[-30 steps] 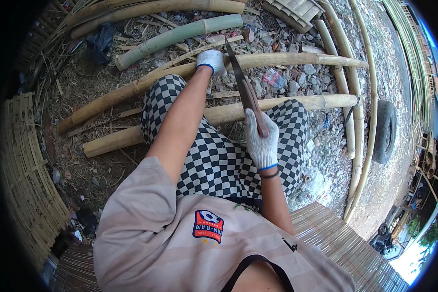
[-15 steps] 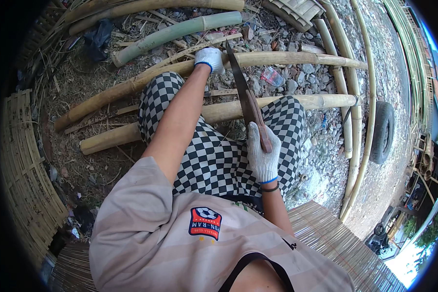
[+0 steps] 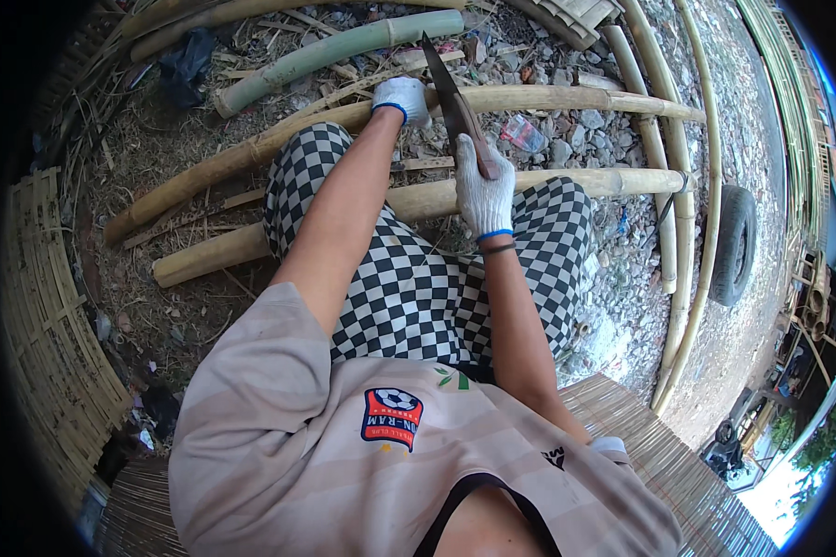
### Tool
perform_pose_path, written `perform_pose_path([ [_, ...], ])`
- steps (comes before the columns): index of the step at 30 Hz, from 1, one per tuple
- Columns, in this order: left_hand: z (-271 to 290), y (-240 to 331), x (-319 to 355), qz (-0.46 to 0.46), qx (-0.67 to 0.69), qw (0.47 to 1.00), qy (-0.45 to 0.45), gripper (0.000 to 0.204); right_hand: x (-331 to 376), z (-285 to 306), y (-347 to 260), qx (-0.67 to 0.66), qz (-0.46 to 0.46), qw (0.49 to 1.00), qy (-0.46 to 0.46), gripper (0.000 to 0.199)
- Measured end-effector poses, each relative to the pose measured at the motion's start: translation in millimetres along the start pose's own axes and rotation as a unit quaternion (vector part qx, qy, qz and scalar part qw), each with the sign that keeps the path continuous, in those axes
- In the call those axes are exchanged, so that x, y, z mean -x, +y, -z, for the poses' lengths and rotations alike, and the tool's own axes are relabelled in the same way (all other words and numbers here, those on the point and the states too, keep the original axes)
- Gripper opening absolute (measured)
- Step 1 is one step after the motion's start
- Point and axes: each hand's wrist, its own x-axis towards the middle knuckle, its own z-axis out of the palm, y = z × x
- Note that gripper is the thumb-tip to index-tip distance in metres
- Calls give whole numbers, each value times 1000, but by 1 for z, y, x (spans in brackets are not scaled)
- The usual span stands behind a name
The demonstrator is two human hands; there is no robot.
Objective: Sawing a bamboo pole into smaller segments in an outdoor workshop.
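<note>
My right hand (image 3: 486,188), in a white knit glove with a blue cuff, is closed round the wooden handle of a hand saw (image 3: 449,93). The dark blade points away from me and lies across a long bamboo pole (image 3: 548,98). Just left of the blade, my left hand (image 3: 400,98), gloved alike, is wrapped over the same pole; its fingertips are partly hidden. A second bamboo pole (image 3: 418,200) runs nearer, parallel to the first, over my checkered trousers. Whether the blade has cut into the pole cannot be made out.
Beyond lies a short green bamboo length (image 3: 339,58). At right, upright-running bamboo poles (image 3: 683,223) cross under the pole ends, with a tyre (image 3: 733,244) beside them. A woven bamboo panel (image 3: 56,325) is at left. Gravel and a crumpled plastic wrapper (image 3: 523,134) lie beyond my knees.
My right hand has pushed the saw forward, away from my body, so more blade reaches past the pole. The left hand still grips the pole in nearly the same place.
</note>
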Motion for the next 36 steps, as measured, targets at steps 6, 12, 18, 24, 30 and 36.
perform_pose_path([
  [6, -11, -23, 7, 9, 1, 1000, 14, 57, 116, 41, -37, 35, 47, 997, 49, 30],
  [12, -1, 3, -2, -3, 10, 1000, -29, 60, 21, 14, -9, 53, -8, 999, 6, 40],
  [18, -3, -18, 16, 8, -2, 1000, 2, 63, 123, 53, -39, 20, -81, 996, 13, 30],
  [24, 0, 3, 0, -6, 1, 999, -32, 60, 23, 22, -8, 47, -25, 999, -10, 38],
  [30, -3, -15, 12, 14, -5, 1000, 4, 63, 97, 52, -34, 63, -29, 998, -2, 27],
  [36, -9, -12, 8, 4, 1, 1000, -2, 64, 42, 25, -27, 72, -27, 997, -28, 38],
])
